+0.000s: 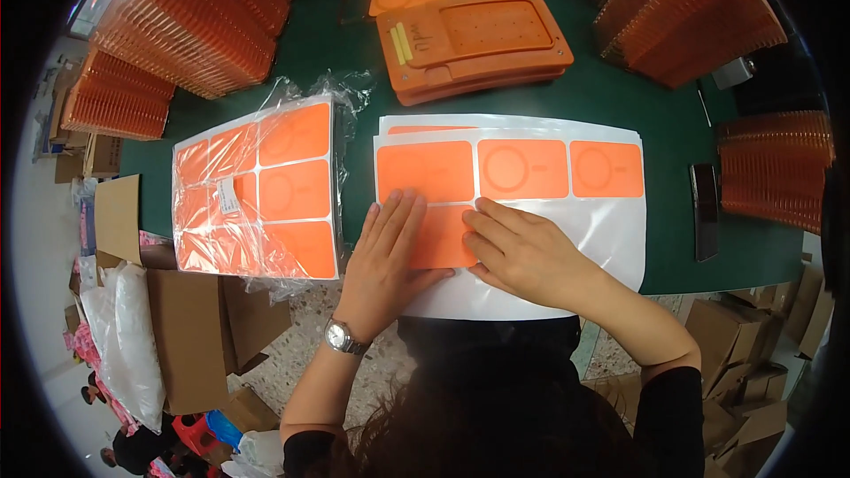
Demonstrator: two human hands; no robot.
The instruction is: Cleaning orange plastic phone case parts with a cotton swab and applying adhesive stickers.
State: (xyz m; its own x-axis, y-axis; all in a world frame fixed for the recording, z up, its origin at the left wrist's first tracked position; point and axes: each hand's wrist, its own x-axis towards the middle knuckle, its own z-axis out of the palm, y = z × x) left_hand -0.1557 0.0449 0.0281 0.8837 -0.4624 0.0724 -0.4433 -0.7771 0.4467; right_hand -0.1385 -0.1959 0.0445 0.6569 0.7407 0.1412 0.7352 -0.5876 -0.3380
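Observation:
A white backing sheet (595, 239) lies on the green table in front of me, on top of another sheet. Three rounded orange stickers fill its far row, one of them a sticker (522, 170) with a ring mark. Nearer to me, a single orange sticker (436, 243) lies between my hands, partly covered by them. My left hand (379, 252) rests flat over its left side, fingers stretched out and thumb apart. Bent fingers of my right hand (524, 250) are closed at the sticker's right edge; the thumb's grip is partly hidden.
A plastic-wrapped pack of orange sticker sheets (292, 190) lies left. Beyond the sheet sits an orange fixture block (478, 44). Stacks of translucent orange plates (199, 22) line the far left; another stack (686, 13) stands far right. A dark phone (705, 212) lies right.

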